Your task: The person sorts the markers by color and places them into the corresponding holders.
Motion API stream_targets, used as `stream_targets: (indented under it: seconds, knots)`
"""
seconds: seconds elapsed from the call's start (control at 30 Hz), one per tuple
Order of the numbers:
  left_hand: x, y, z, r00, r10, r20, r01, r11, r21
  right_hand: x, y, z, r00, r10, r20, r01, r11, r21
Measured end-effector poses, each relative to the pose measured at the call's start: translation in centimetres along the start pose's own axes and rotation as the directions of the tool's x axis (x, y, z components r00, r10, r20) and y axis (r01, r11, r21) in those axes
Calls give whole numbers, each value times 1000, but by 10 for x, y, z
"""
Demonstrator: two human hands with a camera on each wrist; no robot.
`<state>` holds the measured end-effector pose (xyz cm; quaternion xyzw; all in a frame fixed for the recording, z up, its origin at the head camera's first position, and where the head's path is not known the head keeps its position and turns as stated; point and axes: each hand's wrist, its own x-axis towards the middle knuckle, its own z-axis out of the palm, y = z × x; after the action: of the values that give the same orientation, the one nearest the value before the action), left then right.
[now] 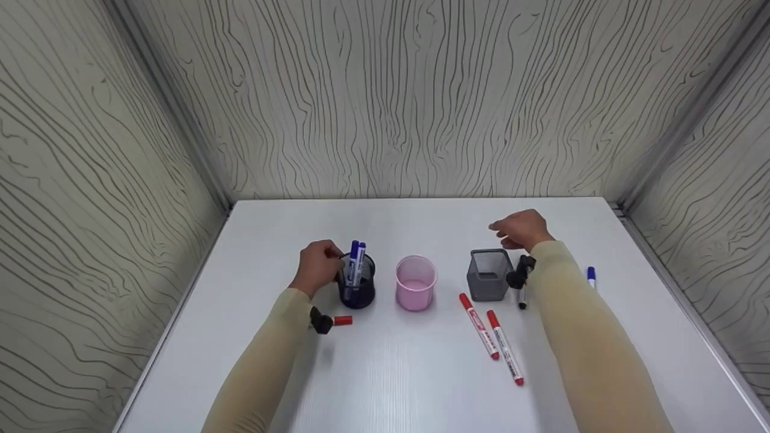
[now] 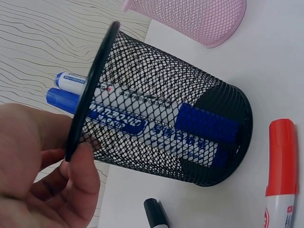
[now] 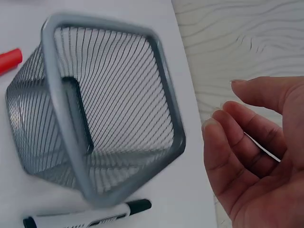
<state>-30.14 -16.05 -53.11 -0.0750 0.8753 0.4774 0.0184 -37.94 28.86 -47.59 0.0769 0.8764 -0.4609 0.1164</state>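
At the rim of a black round mesh pen holder (image 1: 357,296), my left hand (image 1: 317,266) pinches the edge between thumb and finger. Two blue markers (image 2: 137,118) stand inside that holder, their ends poking above the rim. My right hand (image 1: 522,230) is just beyond a grey square mesh pen holder (image 1: 489,285), apart from it. In the right wrist view its fingers (image 3: 218,156) are loosely curled with nothing between them. The grey holder's inside (image 3: 128,90) shows no pens. Between the two holders stands a pink round mesh holder (image 1: 415,296).
Two red markers (image 1: 479,326) lie in front of the grey holder. A black marker (image 3: 85,219) lies beside it, partly under the right forearm. Farther right is a blue-capped marker (image 1: 591,275). Another red marker (image 2: 282,161) and a black-capped one (image 2: 156,212) lie near the black holder.
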Motion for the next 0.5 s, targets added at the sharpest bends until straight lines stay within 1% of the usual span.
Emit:
stream_targets:
  seconds: [0.1,0.27,0.5]
  knots:
    - [0,0,0,1000,3,4,-3,1000,0,-2,13,-8,999,25,-23,-25,1000,-5]
    - [0,2,-1,1000,-8,7,8,1000,10,-6,31,-24,995,75,-64,-76,997,-6]
    - [-1,3,0,1000,-18,6,18,1000,-5,-9,62,-44,980,167,-109,-166,986,22]
